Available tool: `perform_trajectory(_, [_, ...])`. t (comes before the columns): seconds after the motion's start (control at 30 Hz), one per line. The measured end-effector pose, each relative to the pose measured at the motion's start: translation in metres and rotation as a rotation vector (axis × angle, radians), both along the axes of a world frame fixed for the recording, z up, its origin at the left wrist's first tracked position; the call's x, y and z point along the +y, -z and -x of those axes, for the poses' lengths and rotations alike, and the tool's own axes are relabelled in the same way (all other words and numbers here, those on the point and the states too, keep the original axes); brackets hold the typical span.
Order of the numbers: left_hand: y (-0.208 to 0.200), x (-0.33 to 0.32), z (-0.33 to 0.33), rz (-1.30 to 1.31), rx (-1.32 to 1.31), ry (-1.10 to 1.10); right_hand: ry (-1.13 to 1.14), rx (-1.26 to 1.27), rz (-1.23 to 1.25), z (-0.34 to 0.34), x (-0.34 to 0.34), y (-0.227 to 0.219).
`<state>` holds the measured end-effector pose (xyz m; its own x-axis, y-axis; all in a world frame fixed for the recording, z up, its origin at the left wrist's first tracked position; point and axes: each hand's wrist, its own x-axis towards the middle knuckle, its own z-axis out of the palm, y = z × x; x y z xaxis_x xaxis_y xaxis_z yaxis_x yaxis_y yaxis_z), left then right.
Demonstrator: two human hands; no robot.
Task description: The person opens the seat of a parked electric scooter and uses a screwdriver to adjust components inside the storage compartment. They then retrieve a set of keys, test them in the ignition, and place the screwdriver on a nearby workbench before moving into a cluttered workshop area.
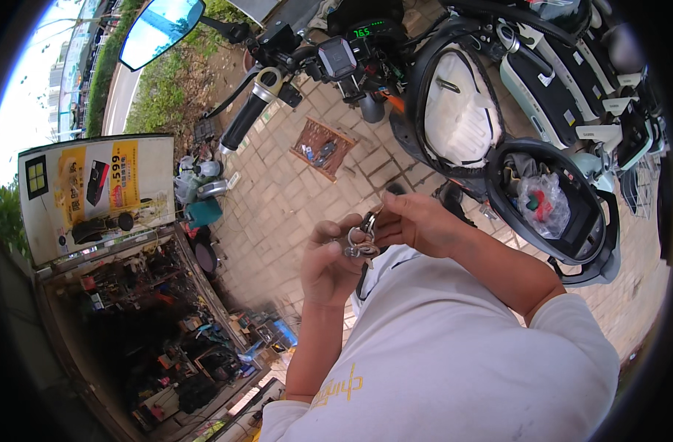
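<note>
The left hand (330, 258), which I observe from afar, is half curled, its fingers closed about a cluster of small metal rings (362, 239); the right hand (423, 223), thumb and fingertips drawn together, pinches the cluster's upper side. I see both before a white shirt (462, 335). Beyond, a brown tray (323, 132) with small parts lies on brick paving (259, 195); at right, an open black compartment (570, 258) contains a clear plastic bag (558, 193).
</note>
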<state>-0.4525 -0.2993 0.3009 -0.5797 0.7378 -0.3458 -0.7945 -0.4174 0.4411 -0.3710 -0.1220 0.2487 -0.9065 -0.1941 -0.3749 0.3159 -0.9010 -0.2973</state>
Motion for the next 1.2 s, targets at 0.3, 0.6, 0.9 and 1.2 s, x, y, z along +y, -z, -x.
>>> perform_trajectory(0.3, [0.000,0.005,0.037,0.076,0.052,0.002,0.211,0.166,-0.092,0.021,-0.004,-0.008])
perform_trajectory(0.6, [-0.001,0.009,0.059,0.404,0.340,0.112,0.292,0.079,-0.249,0.032,0.011,-0.022])
perform_trajectory(0.9, [-0.009,0.038,0.070,0.543,0.523,0.404,0.275,-0.002,-0.380,0.036,0.030,-0.018])
perform_trajectory(1.2, [0.011,0.053,0.075,0.467,0.436,0.406,0.195,-0.068,-0.437,0.035,0.038,-0.023])
